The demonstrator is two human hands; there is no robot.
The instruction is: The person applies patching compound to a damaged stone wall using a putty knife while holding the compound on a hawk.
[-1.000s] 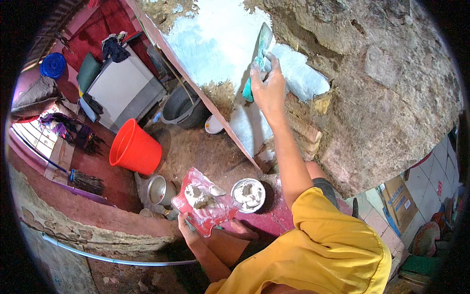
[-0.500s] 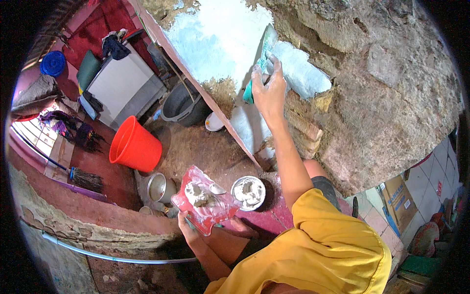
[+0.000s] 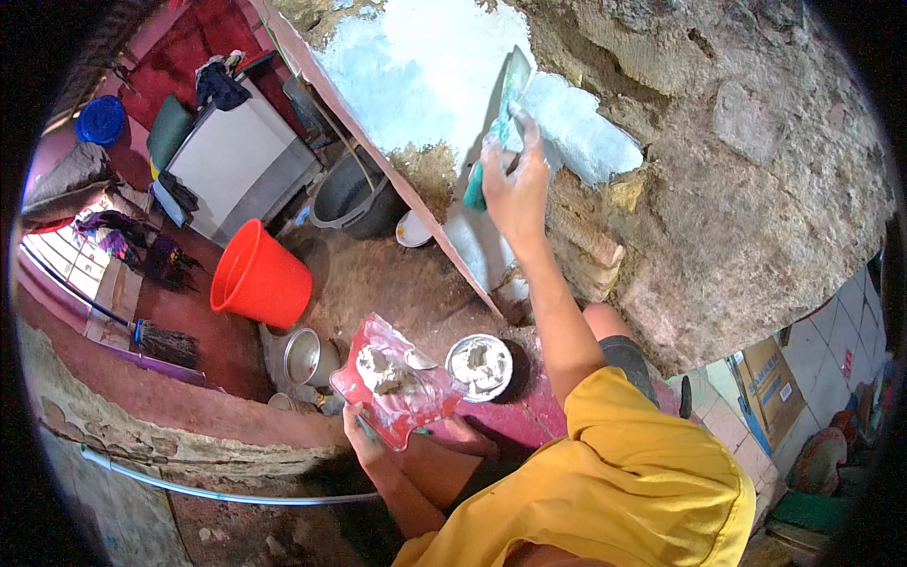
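My right hand grips a green-handled trowel whose blade lies flat against the pale blue plastered patch of a rough stone wall. My left hand holds a red board from below, with a lump of grey-white plaster on top. Just right of the board a small round tub of plaster sits on the red floor.
An orange bucket lies tipped at the left, a metal tin beside it. A dark grey bucket and a white bowl stand near the wall's foot. A broom lies further left. Tiled floor and cardboard boxes are at right.
My right hand has slid the trowel slightly along the blue patch. The board in my left hand has barely shifted.
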